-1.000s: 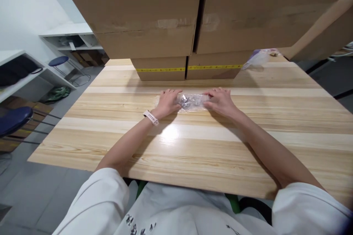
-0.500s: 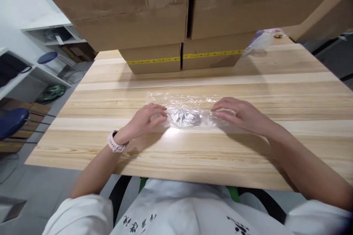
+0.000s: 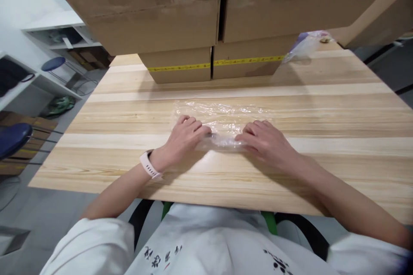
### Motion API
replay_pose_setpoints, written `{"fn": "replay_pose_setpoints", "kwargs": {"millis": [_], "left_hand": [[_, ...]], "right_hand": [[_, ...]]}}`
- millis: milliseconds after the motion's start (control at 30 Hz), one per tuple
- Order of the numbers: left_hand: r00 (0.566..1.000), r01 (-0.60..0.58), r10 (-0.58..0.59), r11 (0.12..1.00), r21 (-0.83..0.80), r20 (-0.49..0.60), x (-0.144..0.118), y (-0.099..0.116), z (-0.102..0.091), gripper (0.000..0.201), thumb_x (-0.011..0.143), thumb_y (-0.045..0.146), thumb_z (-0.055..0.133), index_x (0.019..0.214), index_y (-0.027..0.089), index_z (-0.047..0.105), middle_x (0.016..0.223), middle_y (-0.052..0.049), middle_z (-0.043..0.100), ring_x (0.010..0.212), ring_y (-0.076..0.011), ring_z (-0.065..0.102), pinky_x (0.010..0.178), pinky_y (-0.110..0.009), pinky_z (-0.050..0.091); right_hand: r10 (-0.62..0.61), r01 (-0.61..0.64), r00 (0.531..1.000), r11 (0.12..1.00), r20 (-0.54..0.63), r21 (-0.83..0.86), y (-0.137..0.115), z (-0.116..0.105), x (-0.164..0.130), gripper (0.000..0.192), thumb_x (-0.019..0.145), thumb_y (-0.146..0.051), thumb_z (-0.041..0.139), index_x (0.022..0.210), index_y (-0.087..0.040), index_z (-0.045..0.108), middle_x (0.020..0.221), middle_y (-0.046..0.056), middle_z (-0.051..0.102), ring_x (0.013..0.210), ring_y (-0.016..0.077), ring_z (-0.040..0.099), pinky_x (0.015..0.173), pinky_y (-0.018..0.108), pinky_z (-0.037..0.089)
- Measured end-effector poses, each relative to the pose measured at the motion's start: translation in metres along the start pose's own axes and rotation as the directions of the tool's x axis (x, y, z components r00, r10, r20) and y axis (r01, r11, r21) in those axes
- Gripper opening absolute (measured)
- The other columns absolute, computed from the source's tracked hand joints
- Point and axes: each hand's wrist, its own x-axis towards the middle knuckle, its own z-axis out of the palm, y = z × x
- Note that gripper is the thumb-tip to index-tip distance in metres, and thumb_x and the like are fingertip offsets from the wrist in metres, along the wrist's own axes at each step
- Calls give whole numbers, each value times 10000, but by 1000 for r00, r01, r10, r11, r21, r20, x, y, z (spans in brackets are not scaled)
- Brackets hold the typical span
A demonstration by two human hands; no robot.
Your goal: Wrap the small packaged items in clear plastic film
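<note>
Scene: a person seated at a pale wooden table, seen from a head camera, works a clear plastic bag.
Bag: it lies flat on the table just in front of the person, its near edge bunched or rolled under the fingers, the far part spread out and crinkled.
Left hand: palm down, fingers curled onto the bag's near left end; the grip presses rather than closes round it.
Right hand: palm down on the bag's near right end, fingers flat, likewise pressing.
Wrist: a light watch on the left arm.
Behind: stacked cardboard boxes with yellow tape, and a second plastic bag at the far right.
Risk: the thin film may slide on the smooth wood or spring back if one hand's pressure lets up; uneven pressure could skew the bunched edge.
</note>
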Motion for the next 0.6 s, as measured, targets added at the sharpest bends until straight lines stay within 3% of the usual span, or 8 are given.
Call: {"fn": "replay_pose_setpoints", "kwargs": {"millis": [100, 167, 233, 333, 467, 600], "left_hand": [[981, -115, 139, 978, -173, 134, -28, 3, -21, 141, 979, 305, 641, 1074, 227, 711, 962, -56, 680, 868, -207, 566, 791, -337, 410], [973, -71, 138, 942, -328, 185, -39, 2, -31, 225, 971, 429, 649, 1029, 226, 727, 981, -57, 674, 872, -198, 574, 759, -310, 436], [987, 5, 59, 922, -387, 152, -39, -1, -33, 275, 1009, 439, 582, 987, 209, 731, 985, -67, 680, 905, -199, 588, 776, -304, 462], [995, 48, -17, 946, -322, 98, -28, -5, -23, 269, 1030, 388, 540, 1111, 183, 695, 1066, -99, 699, 1006, -237, 602, 856, -353, 486], [964, 96, -54, 984, -149, 261, -17, -5, -5, 411, 934, 389, 669, 1265, 158, 595, 1145, -131, 691, 1027, -289, 621, 843, -402, 488], [950, 159, -110, 976, -151, 291, -19, -4, 2, 338, 932, 337, 664, 1215, 178, 569, 999, -70, 717, 867, -238, 648, 783, -357, 457]], "right_hand": [[-96, 43, 959, 979, 268, 198, -8, -21, -18, 188, 995, -302, 539, 1068, -263, 708, 1046, 65, 658, 909, 228, 578, 773, 354, 426], [-121, -9, 926, 940, 358, 342, -7, -31, -24, 219, 1006, -384, 546, 1123, -284, 702, 1126, 55, 666, 971, 226, 614, 802, 345, 461], [-59, -68, 947, 925, 317, 374, -2, -33, -24, 284, 1037, -414, 482, 1130, -271, 709, 1145, 62, 679, 1004, 230, 637, 835, 351, 477], [82, -127, 976, 967, 202, 219, 4, -23, -14, 327, 1040, -425, 459, 1128, -231, 707, 1137, 97, 693, 1045, 266, 635, 858, 382, 470], [144, -149, 958, 989, 247, 0, 5, -5, -7, 298, 934, -437, 638, 1118, -211, 700, 1039, 111, 709, 988, 305, 631, 819, 404, 452], [179, -198, 960, 978, 215, 68, 1, 4, -10, 218, 932, -346, 598, 1081, -227, 705, 953, 81, 720, 928, 275, 638, 803, 387, 439]]}}
